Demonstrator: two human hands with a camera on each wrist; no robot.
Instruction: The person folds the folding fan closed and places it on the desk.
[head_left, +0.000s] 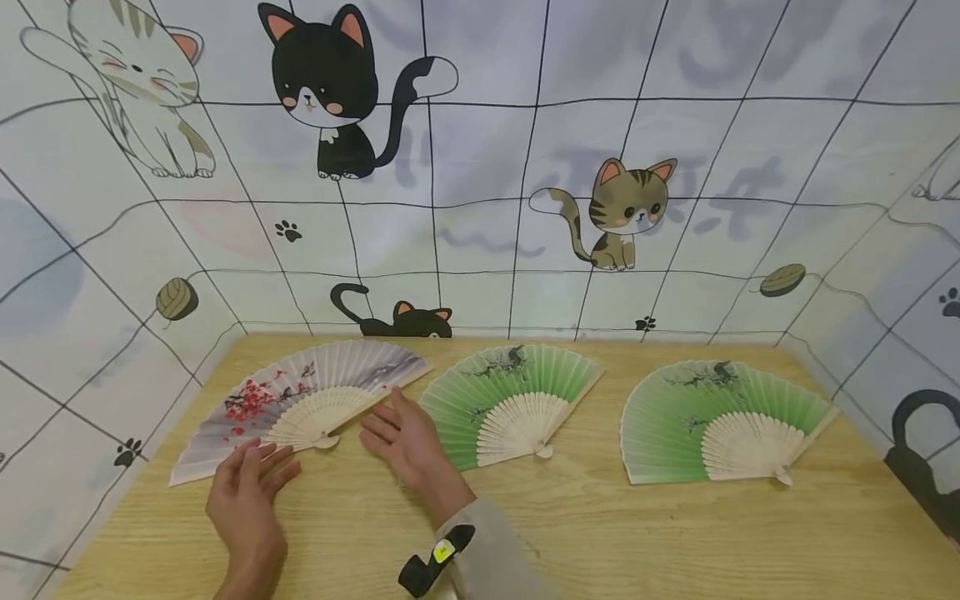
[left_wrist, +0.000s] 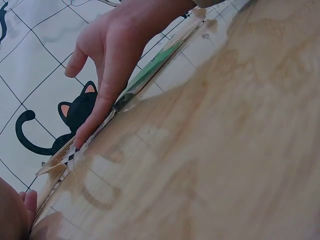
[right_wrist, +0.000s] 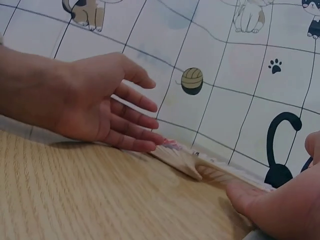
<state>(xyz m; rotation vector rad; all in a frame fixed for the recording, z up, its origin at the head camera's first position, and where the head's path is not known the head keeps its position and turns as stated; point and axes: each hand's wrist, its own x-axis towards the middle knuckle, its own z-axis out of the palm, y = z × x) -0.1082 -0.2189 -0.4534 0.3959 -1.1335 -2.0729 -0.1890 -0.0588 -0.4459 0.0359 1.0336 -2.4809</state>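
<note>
Farthest left on the table lies a spread folding fan (head_left: pixel 337 408), grey-white with red blossoms and pale wooden ribs. At its lower left edge is my left hand (head_left: pixel 251 500), fingers loosely extended, with fingertips overlapping the edge near the ribs. My right hand (head_left: pixel 408 442) is beside the fan's right outer rib, palm turned toward it and fingers extended. In the right wrist view the left hand (right_wrist: pixel 100 100) has its fingers spread apart, low beside the blossom fan (right_wrist: pixel 185 165). The left wrist view shows the right hand (left_wrist: pixel 115 65) reaching down to the fan.
A green spread fan (head_left: pixel 517 408) lies just right of my right hand, and another green fan (head_left: pixel 727 425) is farther right. Behind the wooden table (head_left: pixel 600 533) hangs a cat-print cloth (head_left: pixel 480 167), which also covers both sides.
</note>
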